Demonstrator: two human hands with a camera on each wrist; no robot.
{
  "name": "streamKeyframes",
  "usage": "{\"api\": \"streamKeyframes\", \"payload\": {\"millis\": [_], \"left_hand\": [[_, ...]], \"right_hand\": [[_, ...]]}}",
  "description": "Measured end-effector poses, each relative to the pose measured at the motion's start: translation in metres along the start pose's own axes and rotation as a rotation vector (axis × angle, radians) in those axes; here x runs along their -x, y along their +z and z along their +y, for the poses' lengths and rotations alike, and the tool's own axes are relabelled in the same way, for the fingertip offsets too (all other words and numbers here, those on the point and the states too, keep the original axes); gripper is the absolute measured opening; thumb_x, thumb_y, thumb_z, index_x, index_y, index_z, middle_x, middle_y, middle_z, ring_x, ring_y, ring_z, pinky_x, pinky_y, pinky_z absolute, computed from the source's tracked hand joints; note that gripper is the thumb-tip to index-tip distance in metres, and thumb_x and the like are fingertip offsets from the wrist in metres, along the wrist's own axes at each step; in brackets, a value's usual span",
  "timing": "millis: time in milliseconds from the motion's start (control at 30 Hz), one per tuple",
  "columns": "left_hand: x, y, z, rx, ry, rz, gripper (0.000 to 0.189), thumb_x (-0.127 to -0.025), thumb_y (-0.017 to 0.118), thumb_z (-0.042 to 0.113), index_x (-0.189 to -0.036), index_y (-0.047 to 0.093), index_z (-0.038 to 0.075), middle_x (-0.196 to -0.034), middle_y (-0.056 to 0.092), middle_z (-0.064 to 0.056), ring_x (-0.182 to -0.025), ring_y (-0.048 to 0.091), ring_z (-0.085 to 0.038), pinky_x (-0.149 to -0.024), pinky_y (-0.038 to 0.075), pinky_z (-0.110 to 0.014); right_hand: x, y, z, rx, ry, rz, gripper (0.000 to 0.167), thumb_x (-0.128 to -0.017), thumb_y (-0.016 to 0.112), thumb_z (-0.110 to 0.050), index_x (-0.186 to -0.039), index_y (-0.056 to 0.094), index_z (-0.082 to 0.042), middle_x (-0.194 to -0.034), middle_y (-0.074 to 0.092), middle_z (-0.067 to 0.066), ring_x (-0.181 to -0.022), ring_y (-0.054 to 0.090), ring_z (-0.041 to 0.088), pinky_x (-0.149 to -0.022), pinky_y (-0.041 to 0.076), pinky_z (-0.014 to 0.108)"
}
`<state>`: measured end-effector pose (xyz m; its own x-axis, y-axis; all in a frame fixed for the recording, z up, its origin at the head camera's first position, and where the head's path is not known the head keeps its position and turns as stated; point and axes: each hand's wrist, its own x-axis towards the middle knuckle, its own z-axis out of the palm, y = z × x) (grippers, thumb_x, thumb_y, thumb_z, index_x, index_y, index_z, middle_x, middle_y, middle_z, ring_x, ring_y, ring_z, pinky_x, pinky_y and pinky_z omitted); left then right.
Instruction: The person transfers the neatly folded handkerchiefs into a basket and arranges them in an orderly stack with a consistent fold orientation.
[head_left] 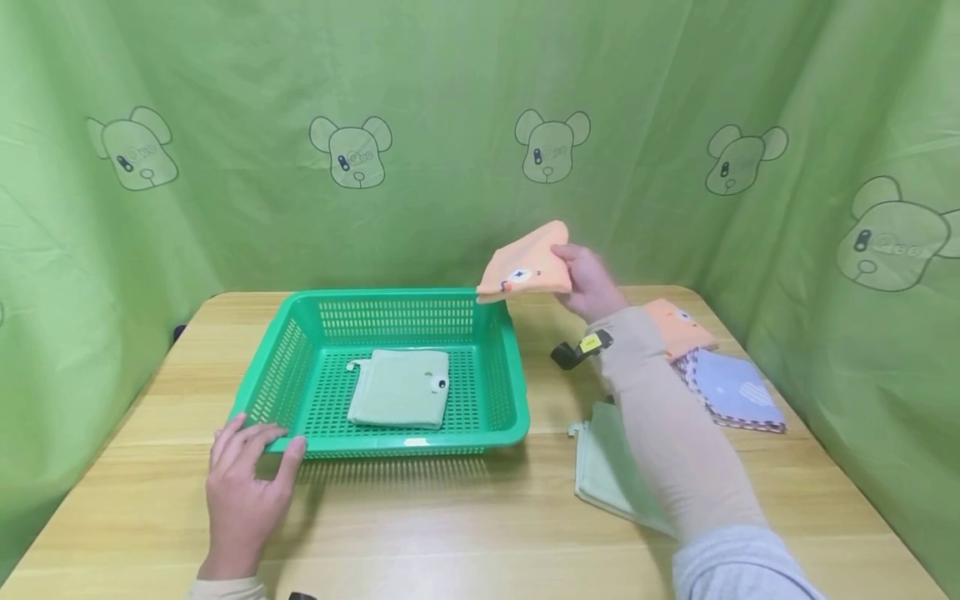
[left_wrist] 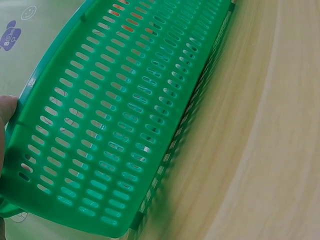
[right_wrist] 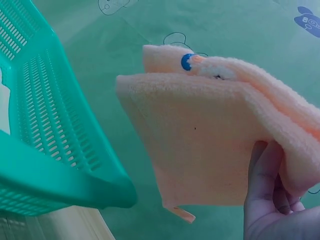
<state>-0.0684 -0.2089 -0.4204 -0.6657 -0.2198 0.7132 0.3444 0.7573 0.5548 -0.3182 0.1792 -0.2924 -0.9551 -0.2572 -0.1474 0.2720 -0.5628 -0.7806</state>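
- Grip of the right hand [head_left: 588, 283]: thumb and fingers pinch one edge of a folded peach cloth [head_left: 528, 258].
- That cloth is up in the air by the far right corner of the green basket [head_left: 360, 442]; the right wrist view shows it apart from the basket's rim, with a small hanging loop [right_wrist: 182, 215] at its lower corner.
- Grip of the left hand [head_left: 247, 483]: fingers bend over the basket's rim at the near left corner, the thumb on the front edge.
- Inside the basket, a folded pale green cloth [head_left: 401, 387] lies flat on the slotted floor, its loop toward the left.
- Beside the right sleeve [head_left: 682, 442], partly covered by it, a second green cloth [head_left: 611, 467] lies on the wooden surface [head_left: 450, 533].
- Farther right, a second peach cloth [head_left: 678, 325], partly behind the sleeve, meets a lavender cloth [head_left: 731, 387] with a checked border.
- Around the surface hangs a green curtain [head_left: 450, 67] printed with bear heads.
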Motion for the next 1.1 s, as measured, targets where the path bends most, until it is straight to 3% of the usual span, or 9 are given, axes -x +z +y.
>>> {"api": "streamKeyframes", "payload": {"millis": [167, 633, 867, 1100], "left_hand": [[0.0, 0.0, 0.0, -0.005, 0.005, -0.001, 0.027, -0.078, 0.073, 0.02, -0.092, 0.069, -0.003, -0.101, 0.067, -0.024, -0.123, 0.045, -0.046, -0.114, 0.016, -0.058], [-0.001, 0.0, 0.001, -0.003, 0.01, 0.005, 0.025, -0.078, 0.073, 0.019, -0.092, 0.069, -0.002, -0.1, 0.067, -0.023, -0.123, 0.045, -0.046, -0.113, 0.017, -0.058], [-0.001, 0.0, 0.001, -0.003, 0.01, 0.0, 0.026, -0.079, 0.072, 0.02, -0.092, 0.069, -0.003, -0.101, 0.067, -0.023, -0.123, 0.045, -0.045, -0.114, 0.016, -0.058], [-0.001, 0.0, 0.001, -0.005, 0.009, 0.0, 0.027, -0.08, 0.072, 0.021, -0.092, 0.069, -0.003, -0.1, 0.067, -0.024, -0.123, 0.045, -0.046, -0.114, 0.016, -0.058]], "right_hand": [[0.0, 0.002, 0.003, -0.013, 0.011, -0.006, 0.055, -0.102, 0.042, -0.008, -0.151, 0.018, -0.001, -0.116, 0.059, 0.013, -0.095, 0.068, 0.019, -0.087, 0.051, 0.024], [0.0, 0.014, 0.014, -0.008, 0.024, -0.041, 0.053, -0.102, 0.041, -0.007, -0.15, 0.02, 0.001, -0.101, 0.066, 0.014, -0.086, 0.071, 0.019, -0.077, 0.055, 0.024], [-0.003, 0.02, 0.023, -0.04, 0.039, -0.052, 0.053, -0.102, 0.038, -0.007, -0.151, 0.018, 0.0, -0.109, 0.06, 0.012, -0.09, 0.069, 0.018, -0.084, 0.053, 0.025], [-0.003, 0.022, 0.029, -0.015, 0.039, -0.045, 0.048, -0.103, 0.039, -0.007, -0.147, 0.023, 0.002, -0.097, 0.065, 0.012, -0.084, 0.07, 0.017, -0.077, 0.055, 0.023]]}}
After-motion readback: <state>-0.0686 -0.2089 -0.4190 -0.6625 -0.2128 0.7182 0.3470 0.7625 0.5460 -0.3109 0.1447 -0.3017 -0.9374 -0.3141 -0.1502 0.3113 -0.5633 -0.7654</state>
